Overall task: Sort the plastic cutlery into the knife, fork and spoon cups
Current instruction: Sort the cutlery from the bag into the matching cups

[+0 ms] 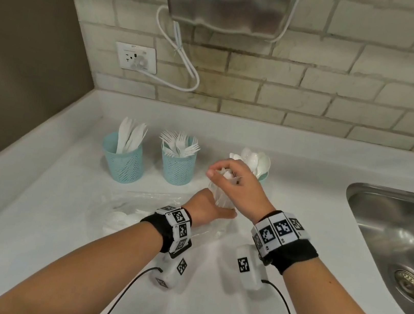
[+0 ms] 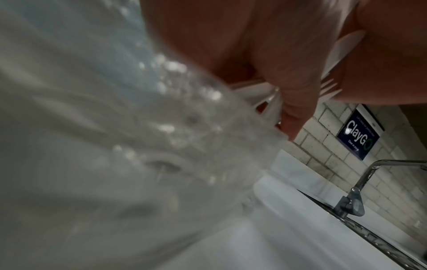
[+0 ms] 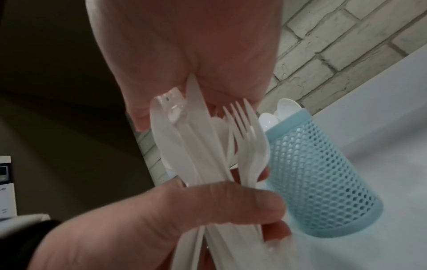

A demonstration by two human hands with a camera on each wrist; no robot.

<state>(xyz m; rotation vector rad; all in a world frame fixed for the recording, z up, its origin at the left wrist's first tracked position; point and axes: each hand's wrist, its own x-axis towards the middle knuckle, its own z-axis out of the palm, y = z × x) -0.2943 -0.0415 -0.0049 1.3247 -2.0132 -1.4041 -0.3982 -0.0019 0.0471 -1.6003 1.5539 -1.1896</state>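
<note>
Three teal mesh cups stand at the back of the counter: the knife cup (image 1: 122, 160), the fork cup (image 1: 177, 168) and the spoon cup (image 3: 318, 182), which my right hand half hides in the head view. My left hand (image 1: 206, 208) (image 3: 184, 210) grips an upright bundle of white plastic cutlery (image 1: 221, 198) (image 3: 208, 146) around its handles. Knives and forks show in the bundle. My right hand (image 1: 225, 173) (image 3: 189, 64) sits over the top of the bundle and pinches its upper ends, a knife tip between thumb and fingers.
A clear plastic bag (image 1: 133, 207) (image 2: 92, 146) with more white cutlery lies on the white counter (image 1: 31, 211) left of my hands. A steel sink (image 1: 392, 225) and tap (image 2: 351, 201) are to the right. A wall socket (image 1: 136, 57) with a cable is behind the cups.
</note>
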